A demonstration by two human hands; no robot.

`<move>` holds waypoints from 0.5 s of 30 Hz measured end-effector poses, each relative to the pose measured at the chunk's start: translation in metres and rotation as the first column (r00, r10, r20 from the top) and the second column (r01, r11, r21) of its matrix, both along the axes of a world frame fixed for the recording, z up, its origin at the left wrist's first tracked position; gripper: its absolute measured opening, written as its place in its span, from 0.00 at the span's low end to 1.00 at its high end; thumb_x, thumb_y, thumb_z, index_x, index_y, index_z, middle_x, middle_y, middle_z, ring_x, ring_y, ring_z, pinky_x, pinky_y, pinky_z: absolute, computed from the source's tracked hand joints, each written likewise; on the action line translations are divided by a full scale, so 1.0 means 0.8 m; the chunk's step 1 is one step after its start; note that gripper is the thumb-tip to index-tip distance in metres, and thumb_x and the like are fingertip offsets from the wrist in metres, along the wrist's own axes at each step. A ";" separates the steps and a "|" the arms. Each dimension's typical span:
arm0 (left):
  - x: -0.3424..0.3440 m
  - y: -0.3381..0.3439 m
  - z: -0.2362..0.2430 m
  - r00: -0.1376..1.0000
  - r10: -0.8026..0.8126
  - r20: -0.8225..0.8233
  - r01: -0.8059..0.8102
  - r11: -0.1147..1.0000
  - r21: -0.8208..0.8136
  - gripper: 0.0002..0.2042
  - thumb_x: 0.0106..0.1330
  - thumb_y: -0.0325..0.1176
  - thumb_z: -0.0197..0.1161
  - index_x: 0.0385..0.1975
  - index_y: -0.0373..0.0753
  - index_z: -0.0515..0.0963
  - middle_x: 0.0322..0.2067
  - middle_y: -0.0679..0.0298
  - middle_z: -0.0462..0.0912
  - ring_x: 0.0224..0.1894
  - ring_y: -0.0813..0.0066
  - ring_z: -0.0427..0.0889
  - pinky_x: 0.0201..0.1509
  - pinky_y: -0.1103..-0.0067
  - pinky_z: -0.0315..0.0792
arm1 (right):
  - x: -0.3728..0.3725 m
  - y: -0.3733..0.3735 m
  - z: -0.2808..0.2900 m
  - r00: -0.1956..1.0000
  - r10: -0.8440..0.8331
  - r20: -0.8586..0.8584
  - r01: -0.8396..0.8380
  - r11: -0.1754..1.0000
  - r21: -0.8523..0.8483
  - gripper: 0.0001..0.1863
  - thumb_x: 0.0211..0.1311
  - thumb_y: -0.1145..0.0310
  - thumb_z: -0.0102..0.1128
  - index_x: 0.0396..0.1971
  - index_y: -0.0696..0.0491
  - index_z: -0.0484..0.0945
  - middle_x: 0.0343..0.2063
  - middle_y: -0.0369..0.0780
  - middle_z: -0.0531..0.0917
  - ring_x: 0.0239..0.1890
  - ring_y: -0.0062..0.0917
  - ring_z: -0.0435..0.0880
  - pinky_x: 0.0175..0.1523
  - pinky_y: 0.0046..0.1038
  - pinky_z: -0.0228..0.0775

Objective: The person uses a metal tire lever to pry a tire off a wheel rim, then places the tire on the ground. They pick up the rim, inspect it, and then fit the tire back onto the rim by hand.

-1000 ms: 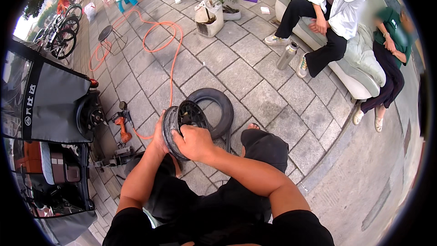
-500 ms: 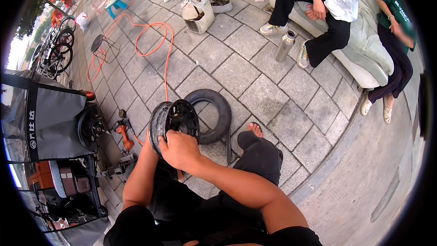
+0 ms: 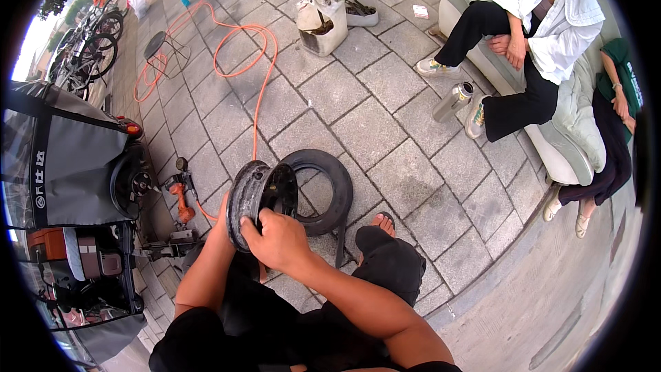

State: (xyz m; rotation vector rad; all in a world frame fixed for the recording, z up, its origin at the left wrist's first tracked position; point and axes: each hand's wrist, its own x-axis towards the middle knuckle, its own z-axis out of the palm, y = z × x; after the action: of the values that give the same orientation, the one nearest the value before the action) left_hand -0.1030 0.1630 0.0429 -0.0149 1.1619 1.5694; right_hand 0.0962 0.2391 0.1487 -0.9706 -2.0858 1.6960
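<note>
A black, dirt-streaked wheel rim (image 3: 249, 189) is held up in front of me, tilted on its side. My right hand (image 3: 279, 240) grips its near edge, thumb on the outer band and fingers curled inside. At the rim's left side is my left hand (image 3: 222, 224), holding it there; most of its fingers are hidden behind the metal. Just beyond, a black tyre (image 3: 337, 186) lies flat on the paving, partly covered by the rim. A dark strap-like strip (image 3: 340, 244) extends from the tyre toward my right foot.
An orange cordless power tool (image 3: 182, 203) and an air gauge (image 3: 182, 164) lie left, beside a grey covered vehicle (image 3: 82, 165). An orange hose (image 3: 260, 107) crosses the paving. White tubs (image 3: 323, 34) stand ahead. Right, two people sit on a sofa (image 3: 561, 155) near a steel flask (image 3: 452, 102).
The rim has turned slightly, showing more of its outer band. My right hand has shifted a little along its edge. The whole view has swung slightly.
</note>
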 end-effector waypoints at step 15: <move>-0.023 0.001 0.010 0.993 0.073 -0.093 -0.083 0.991 -0.107 0.17 0.82 0.37 0.50 0.56 0.33 0.82 0.44 0.55 0.91 0.40 0.62 0.92 0.46 0.68 0.88 | -0.040 0.021 -0.028 0.999 0.035 -0.039 -0.035 0.999 -0.004 0.30 0.74 0.48 0.63 0.22 0.61 0.78 0.22 0.58 0.83 0.29 0.56 0.86 0.36 0.50 0.76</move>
State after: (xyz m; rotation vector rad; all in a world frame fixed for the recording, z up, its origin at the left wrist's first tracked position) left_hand -0.1216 0.1640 0.0511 -0.0650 1.3317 1.5851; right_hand 0.0645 0.2561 0.1259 -0.9007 -2.0866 1.7239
